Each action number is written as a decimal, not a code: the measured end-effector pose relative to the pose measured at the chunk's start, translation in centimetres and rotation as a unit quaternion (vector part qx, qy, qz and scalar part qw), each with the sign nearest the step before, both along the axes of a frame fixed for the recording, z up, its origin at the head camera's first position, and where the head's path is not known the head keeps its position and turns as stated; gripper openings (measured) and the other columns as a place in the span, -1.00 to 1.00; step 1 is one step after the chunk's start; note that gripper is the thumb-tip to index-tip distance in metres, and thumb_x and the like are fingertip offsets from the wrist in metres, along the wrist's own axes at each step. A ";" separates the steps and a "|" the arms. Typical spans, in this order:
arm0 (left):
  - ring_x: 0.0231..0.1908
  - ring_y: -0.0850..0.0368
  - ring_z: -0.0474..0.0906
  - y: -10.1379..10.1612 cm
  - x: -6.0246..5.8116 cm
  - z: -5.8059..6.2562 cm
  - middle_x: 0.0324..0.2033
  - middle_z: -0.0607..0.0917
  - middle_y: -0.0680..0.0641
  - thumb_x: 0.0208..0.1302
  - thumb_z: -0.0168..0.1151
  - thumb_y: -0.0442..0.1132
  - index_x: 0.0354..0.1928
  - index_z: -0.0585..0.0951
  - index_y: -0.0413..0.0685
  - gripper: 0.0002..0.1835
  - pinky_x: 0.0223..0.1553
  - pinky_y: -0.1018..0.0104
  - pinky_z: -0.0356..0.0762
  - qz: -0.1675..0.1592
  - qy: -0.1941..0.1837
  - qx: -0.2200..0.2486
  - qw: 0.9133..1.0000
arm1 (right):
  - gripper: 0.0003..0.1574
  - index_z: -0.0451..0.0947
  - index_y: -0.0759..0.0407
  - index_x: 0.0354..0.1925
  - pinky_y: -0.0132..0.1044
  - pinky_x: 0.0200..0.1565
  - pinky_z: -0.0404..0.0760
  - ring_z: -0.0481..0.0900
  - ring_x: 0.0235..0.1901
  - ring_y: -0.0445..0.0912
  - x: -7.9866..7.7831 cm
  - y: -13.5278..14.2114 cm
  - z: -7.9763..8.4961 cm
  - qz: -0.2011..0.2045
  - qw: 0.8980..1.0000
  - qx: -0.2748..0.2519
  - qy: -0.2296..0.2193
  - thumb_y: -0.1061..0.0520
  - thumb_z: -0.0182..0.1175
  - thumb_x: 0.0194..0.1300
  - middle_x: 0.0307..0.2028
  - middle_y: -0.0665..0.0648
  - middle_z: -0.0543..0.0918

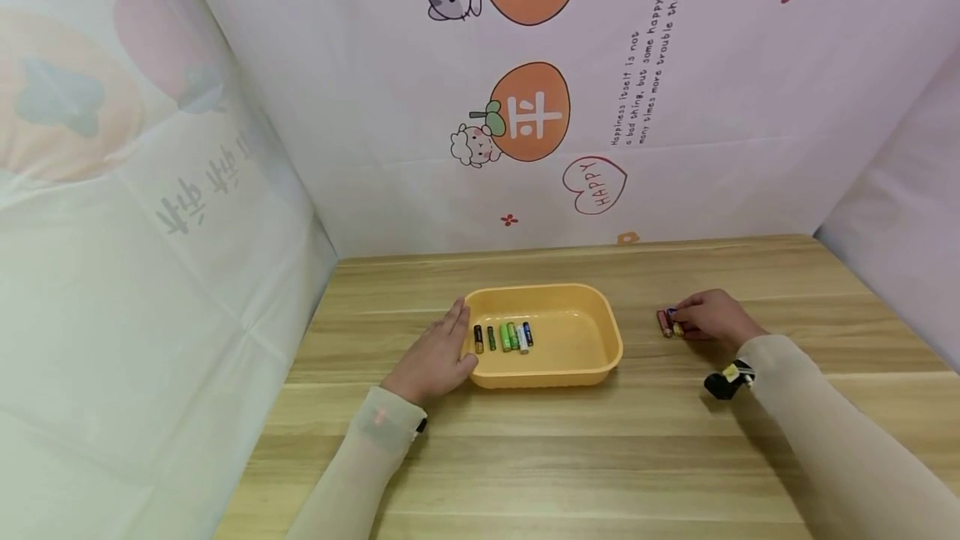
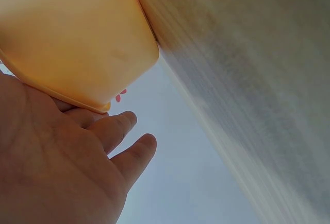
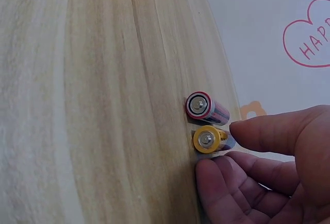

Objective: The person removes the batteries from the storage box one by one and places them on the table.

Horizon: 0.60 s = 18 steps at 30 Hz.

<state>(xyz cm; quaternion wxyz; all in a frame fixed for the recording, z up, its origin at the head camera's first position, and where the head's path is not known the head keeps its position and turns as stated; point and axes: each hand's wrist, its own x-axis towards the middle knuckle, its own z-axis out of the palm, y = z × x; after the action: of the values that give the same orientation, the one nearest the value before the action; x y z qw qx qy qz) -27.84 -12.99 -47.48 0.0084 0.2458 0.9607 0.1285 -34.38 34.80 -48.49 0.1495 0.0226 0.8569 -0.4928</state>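
Observation:
In the head view, a yellow plastic tray (image 1: pixel 570 357) stands on the table. My left hand (image 1: pixel 435 357) rests against its left rim with fairly straight fingers, the thumb near the front corner. The left wrist view shows the tray's outer wall (image 2: pixel 87 44) above those fingers. To the right of the tray, my right hand (image 1: pixel 716 317) pinches a yellow-and-blue battery (image 3: pixel 207 139) between thumb and curled fingers, close over the tabletop. Just beside it lies a red-ringed battery (image 3: pixel 201 105), which appears reddish in the head view.
Several batteries lie in the left half of the tray, among them a black-and-gold battery (image 1: pixel 478 340) and a bright green battery (image 1: pixel 505 337). The wood-grain table (image 1: pixel 570 457) ends at a printed white cloth (image 1: pixel 405 190) behind. A small black device (image 1: pixel 723 386) hangs at the right wrist.

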 end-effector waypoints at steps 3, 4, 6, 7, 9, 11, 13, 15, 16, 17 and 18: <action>0.47 0.08 -0.26 0.0 0.1 0.1 0.52 -0.19 -0.16 0.39 -0.08 -0.04 0.51 -0.15 -0.24 -0.19 0.41 0.10 -0.07 -0.001 -0.001 0.004 1.000 | -0.46 0.34 0.67 0.14 -0.20 -0.22 0.68 0.60 -0.29 -0.12 0.1 0.1 0.1 0.002 1.000 -0.002 0.002 0.22 0.10 0.39 -0.11 0.33 0.59; 0.47 0.07 -0.26 0.0 0.1 0.1 0.52 -0.19 -0.17 0.39 -0.08 -0.04 0.51 -0.15 -0.25 -0.19 0.41 0.10 -0.07 -0.001 -0.001 0.005 1.000 | -0.46 0.34 0.67 0.14 -0.20 -0.22 0.68 0.61 -0.28 -0.11 0.2 0.1 0.2 0.003 1.000 -0.002 0.003 0.22 0.10 0.40 -0.10 0.35 0.59; 0.47 0.08 -0.26 0.0 0.1 0.2 0.52 -0.19 -0.17 0.39 -0.08 -0.04 0.51 -0.15 -0.25 -0.19 0.41 0.10 -0.07 -0.002 -0.002 0.007 1.000 | -0.46 0.34 0.67 0.14 -0.19 -0.21 0.68 0.62 -0.27 -0.10 0.3 0.1 0.3 0.006 1.000 -0.001 0.006 0.22 0.09 0.40 -0.09 0.37 0.58; 0.47 0.07 -0.26 0.0 0.2 0.2 0.52 -0.19 -0.17 0.39 -0.09 -0.04 0.51 -0.14 -0.25 -0.19 0.41 0.10 -0.06 -0.003 0.000 0.007 1.000 | -0.46 0.34 0.67 0.14 -0.19 -0.21 0.68 0.62 -0.27 -0.09 0.3 0.1 0.4 0.007 1.000 -0.002 0.006 0.22 0.08 0.40 -0.09 0.38 0.58; 0.47 0.08 -0.26 0.0 0.2 0.3 0.52 -0.20 -0.16 0.40 -0.10 -0.03 0.51 -0.15 -0.24 -0.19 0.41 0.11 -0.07 -0.002 -0.001 0.006 1.000 | -0.46 0.34 0.67 0.15 -0.18 -0.20 0.67 0.62 -0.25 -0.07 0.4 0.2 0.5 0.009 1.000 -0.002 0.008 0.22 0.07 0.41 -0.08 0.39 0.58; 0.47 0.09 -0.26 0.0 0.2 0.3 0.52 -0.20 -0.16 0.40 -0.10 -0.03 0.51 -0.14 -0.24 -0.19 0.41 0.11 -0.07 -0.002 -0.001 0.005 1.000 | -0.46 0.33 0.67 0.15 -0.17 -0.19 0.67 0.63 -0.24 -0.06 0.5 0.3 0.5 0.008 1.000 -0.001 0.006 0.21 0.08 0.41 -0.07 0.38 0.58; 0.47 0.09 -0.26 0.0 0.2 0.3 0.52 -0.19 -0.17 0.40 -0.10 -0.02 0.51 -0.14 -0.25 -0.19 0.41 0.12 -0.07 -0.003 0.000 0.003 1.000 | -0.45 0.33 0.67 0.15 -0.16 -0.18 0.67 0.64 -0.23 -0.04 0.6 0.4 0.6 0.014 1.000 0.004 0.008 0.21 0.08 0.41 -0.08 0.40 0.59; 0.47 0.08 -0.26 0.0 0.2 0.3 0.51 -0.19 -0.18 0.41 -0.10 -0.03 0.51 -0.14 -0.25 -0.19 0.41 0.12 -0.07 -0.004 0.000 0.003 1.000 | -0.45 0.33 0.68 0.15 -0.16 -0.20 0.68 0.66 -0.25 -0.02 0.6 0.6 0.7 0.022 0.999 0.015 0.019 0.21 0.09 0.40 -0.08 0.42 0.59; 0.47 0.08 -0.25 0.0 0.2 0.3 0.51 -0.18 -0.18 0.41 -0.10 -0.03 0.51 -0.14 -0.26 -0.19 0.41 0.12 -0.07 -0.004 0.002 0.002 1.000 | -0.44 0.33 0.67 0.15 -0.17 -0.21 0.68 0.67 -0.26 -0.01 0.7 0.7 0.9 0.028 0.999 0.023 0.026 0.20 0.09 0.41 -0.08 0.43 0.59; 0.47 0.07 -0.25 0.0 0.2 0.3 0.51 -0.18 -0.19 0.41 -0.09 -0.03 0.51 -0.13 -0.27 -0.19 0.41 0.12 -0.07 -0.004 0.003 0.002 1.000 | -0.44 0.34 0.66 0.15 -0.17 -0.22 0.68 0.67 -0.27 -0.01 0.7 0.8 1.0 0.036 0.998 0.038 0.037 0.19 0.10 0.40 -0.07 0.45 0.60; 0.47 0.07 -0.25 0.0 0.2 0.3 0.51 -0.17 -0.20 0.41 -0.09 -0.03 0.51 -0.13 -0.27 -0.19 0.41 0.12 -0.07 -0.004 0.003 0.000 1.000 | -0.43 0.35 0.66 0.15 -0.18 -0.24 0.68 0.68 -0.28 -0.01 0.7 0.8 1.2 0.042 0.997 0.047 0.046 0.18 0.09 0.40 -0.07 0.46 0.59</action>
<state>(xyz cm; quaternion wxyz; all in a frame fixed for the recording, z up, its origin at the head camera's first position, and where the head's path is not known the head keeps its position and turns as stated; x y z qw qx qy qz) -27.66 -12.96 -47.22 0.0057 0.2499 0.9597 0.1281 -33.69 35.61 -47.32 0.1293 -0.0293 0.8855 -0.4454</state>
